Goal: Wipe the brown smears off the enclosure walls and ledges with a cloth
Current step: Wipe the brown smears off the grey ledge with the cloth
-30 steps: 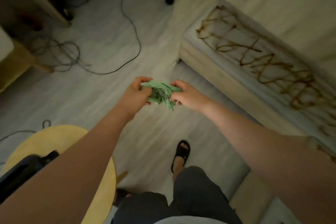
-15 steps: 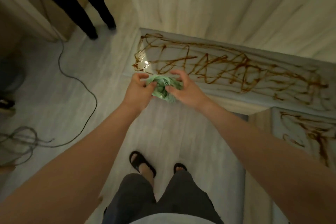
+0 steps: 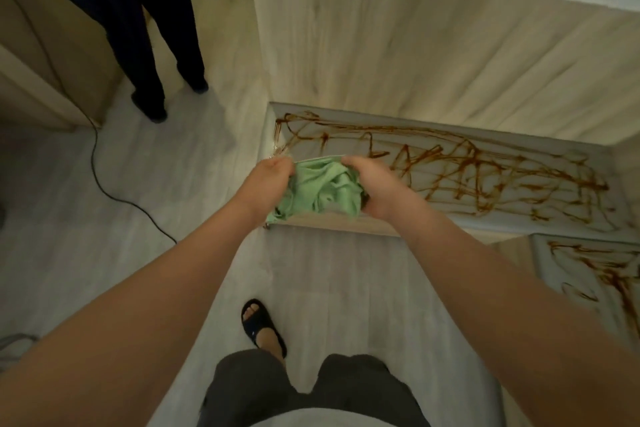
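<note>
Both hands hold a crumpled pale-green cloth (image 3: 320, 191) over the left end of a smeared ledge.

The left hand (image 3: 268, 180) grips the cloth's left edge with curled fingers, and the right hand (image 3: 375, 189) grips its right side, so the cloth bunches between them above the near-left corner of the long grey ledge (image 3: 519, 222). Brown scribbled smears (image 3: 460, 170) run across that ledge from left to right; a second smeared grey ledge (image 3: 595, 274) lies nearer on the right. A pale wood-grain wall (image 3: 433, 55) rises behind. A black cable (image 3: 104, 180) crosses the light floor at left, near a standing person's dark trouser legs (image 3: 149, 45).
</note>
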The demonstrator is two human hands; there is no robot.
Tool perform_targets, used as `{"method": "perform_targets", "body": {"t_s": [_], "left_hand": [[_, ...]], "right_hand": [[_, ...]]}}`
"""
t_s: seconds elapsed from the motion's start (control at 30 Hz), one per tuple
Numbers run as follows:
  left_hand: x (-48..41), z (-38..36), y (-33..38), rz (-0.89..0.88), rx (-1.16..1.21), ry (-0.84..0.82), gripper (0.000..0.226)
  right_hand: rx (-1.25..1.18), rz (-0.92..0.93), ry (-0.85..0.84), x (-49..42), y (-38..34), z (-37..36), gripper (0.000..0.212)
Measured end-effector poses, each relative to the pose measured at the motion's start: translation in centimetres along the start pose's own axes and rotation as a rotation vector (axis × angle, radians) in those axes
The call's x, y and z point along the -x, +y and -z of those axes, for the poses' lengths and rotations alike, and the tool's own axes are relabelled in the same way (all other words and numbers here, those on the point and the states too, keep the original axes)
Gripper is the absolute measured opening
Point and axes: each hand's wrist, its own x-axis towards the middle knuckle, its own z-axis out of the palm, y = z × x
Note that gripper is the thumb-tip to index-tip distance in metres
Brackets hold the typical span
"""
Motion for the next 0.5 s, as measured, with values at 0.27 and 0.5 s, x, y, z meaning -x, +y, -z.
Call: {"method": "perform_targets", "body": {"t_s": [0.27, 0.5], "left_hand": [[-5.9, 8.5, 4.0, 0.148, 0.301, -0.179, 0.027], [-9.3, 9.3, 5.3, 0.106, 0.32, -0.226, 0.03]], "right_hand": [[0.059, -0.166, 0.148, -4.2, -3.0, -7.7, 0.05], [-0.176, 0.035, 0.036, -6.6, -5.7, -10.2, 0.029]]}}
